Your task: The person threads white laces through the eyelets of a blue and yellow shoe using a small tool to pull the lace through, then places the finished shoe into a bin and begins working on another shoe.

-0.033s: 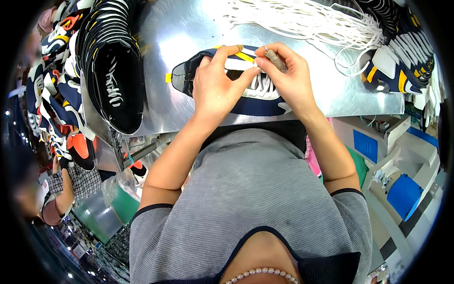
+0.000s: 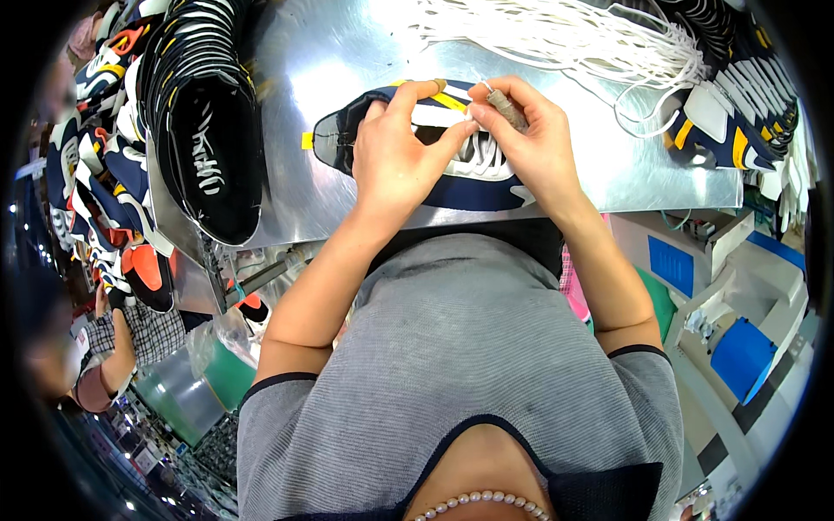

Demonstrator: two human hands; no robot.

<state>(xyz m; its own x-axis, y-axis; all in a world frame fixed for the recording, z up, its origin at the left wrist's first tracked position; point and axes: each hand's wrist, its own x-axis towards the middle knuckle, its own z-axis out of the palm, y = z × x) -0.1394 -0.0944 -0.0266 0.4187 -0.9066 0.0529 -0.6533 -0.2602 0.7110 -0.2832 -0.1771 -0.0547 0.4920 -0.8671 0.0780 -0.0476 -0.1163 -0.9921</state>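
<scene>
A navy, white and yellow shoe upper (image 2: 473, 194) lies sideways on the metal table, its white laces (image 2: 483, 158) threaded across the middle. My left hand (image 2: 395, 161) grips the upper from its left part, with the thumb stretched toward the lacing and a tan cover on the index fingertip. Close by, my right hand (image 2: 537, 143) is closed round a small tool with a cloth-wrapped handle (image 2: 506, 110); a thin metal tip shows at its upper end. Both thumbs nearly meet over the lace holes, where something small and white shows between them.
A large bundle of white laces (image 2: 556, 39) lies at the far side of the metal table (image 2: 295, 195). Stacked black uppers (image 2: 208, 165) stand at the left edge, more uppers (image 2: 725, 130) at the right. Another person (image 2: 104, 365) is at the far left.
</scene>
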